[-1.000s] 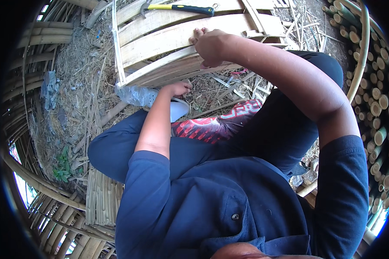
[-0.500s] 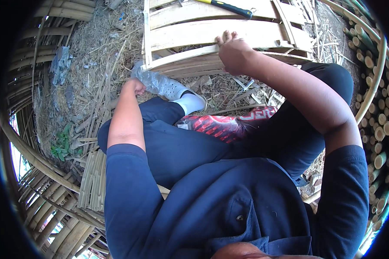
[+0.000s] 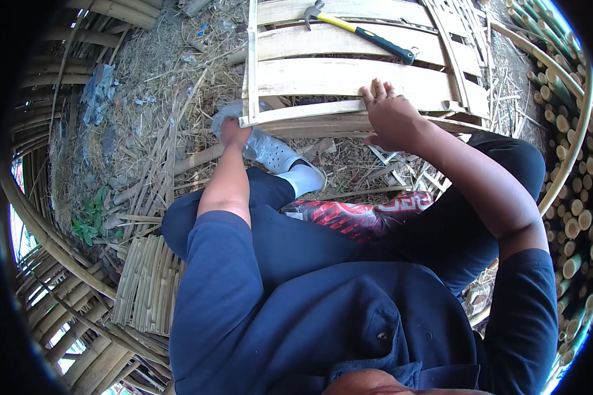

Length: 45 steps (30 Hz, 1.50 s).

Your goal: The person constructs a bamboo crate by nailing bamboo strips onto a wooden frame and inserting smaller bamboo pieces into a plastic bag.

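A crate of pale bamboo slats stands in front of me. My right hand rests at its near edge, fingers stretched over the nearest top slat and thumb apart below. My left hand is beside the crate's near left corner, at a clear plastic bag. Its fingers are turned away, so what they hold, if anything, is hidden. On the top slats lies a claw hammer with a yellow and black handle, its head toward the left.
My foot in a grey clog is below the crate's left corner. A red and black printed packet lies between my legs. Cut bamboo strips are stacked at left, bamboo poles at right. Straw and scraps cover the ground.
My left hand has moved up and right, onto the plastic bag near the crate's corner. My right hand's fingers have spread more on the slat. The view has shifted, showing the whole hammer.
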Each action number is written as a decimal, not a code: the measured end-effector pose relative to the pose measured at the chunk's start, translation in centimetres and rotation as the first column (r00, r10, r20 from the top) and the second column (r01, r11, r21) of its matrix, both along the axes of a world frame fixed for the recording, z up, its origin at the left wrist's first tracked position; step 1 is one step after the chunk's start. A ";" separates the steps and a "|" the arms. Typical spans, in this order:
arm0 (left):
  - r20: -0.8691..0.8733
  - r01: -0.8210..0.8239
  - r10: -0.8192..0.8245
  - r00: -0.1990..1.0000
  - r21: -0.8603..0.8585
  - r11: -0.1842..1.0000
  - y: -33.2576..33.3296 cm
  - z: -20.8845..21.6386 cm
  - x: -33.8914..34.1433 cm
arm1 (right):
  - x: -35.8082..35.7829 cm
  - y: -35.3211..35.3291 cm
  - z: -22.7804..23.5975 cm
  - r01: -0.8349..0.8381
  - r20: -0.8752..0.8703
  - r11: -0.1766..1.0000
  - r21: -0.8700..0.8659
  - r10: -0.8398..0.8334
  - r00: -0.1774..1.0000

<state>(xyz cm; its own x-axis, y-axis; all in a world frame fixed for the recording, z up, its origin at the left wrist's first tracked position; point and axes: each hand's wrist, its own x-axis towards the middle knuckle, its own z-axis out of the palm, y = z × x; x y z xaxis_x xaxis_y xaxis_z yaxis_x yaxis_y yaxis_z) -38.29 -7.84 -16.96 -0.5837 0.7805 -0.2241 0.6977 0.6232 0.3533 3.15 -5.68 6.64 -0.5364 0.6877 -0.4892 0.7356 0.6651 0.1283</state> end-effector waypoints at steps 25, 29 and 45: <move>0.700 -0.324 -0.152 0.698 0.498 0.804 1.9 -15.8 -6.4 | -1.3 -0.6 0.3 -0.069 0.022 0.994 0.082 0.067 0.998; 0.934 -0.755 -0.078 0.350 0.330 0.566 2.8 -11.5 -5.1 | -0.8 -0.3 -0.4 -0.031 0.047 0.997 0.072 0.028 0.998; 0.901 -0.911 -0.264 0.344 0.389 0.138 5.7 18.9 -6.6 | 0.4 0.5 0.2 0.035 -0.065 0.998 -0.054 -0.038 0.997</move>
